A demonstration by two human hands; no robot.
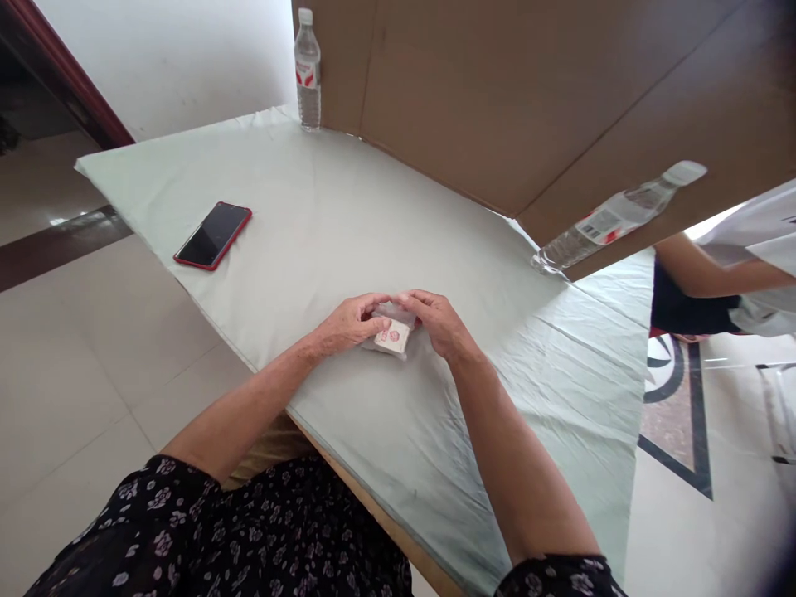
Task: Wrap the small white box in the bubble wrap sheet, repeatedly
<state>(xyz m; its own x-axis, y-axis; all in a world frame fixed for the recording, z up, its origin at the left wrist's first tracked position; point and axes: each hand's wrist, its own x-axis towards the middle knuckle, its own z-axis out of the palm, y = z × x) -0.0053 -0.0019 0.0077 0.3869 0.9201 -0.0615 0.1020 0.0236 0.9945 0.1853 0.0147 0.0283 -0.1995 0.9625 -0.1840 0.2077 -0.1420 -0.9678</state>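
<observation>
A small white packet with red print (393, 337) lies on the pale green tablecloth (323, 215), near the table's front edge. My left hand (348, 323) grips the packet's left side with curled fingers. From the other side, my right hand (439, 319) pinches its top right part. The fingertips of both hands almost meet above the packet. Part of the packet is hidden under my fingers.
A red-cased phone (213, 235) lies face up at the left. One water bottle (308, 70) stands at the far corner, another (613, 217) against a big cardboard panel (528, 91). Another person's arm (702, 269) shows at the right.
</observation>
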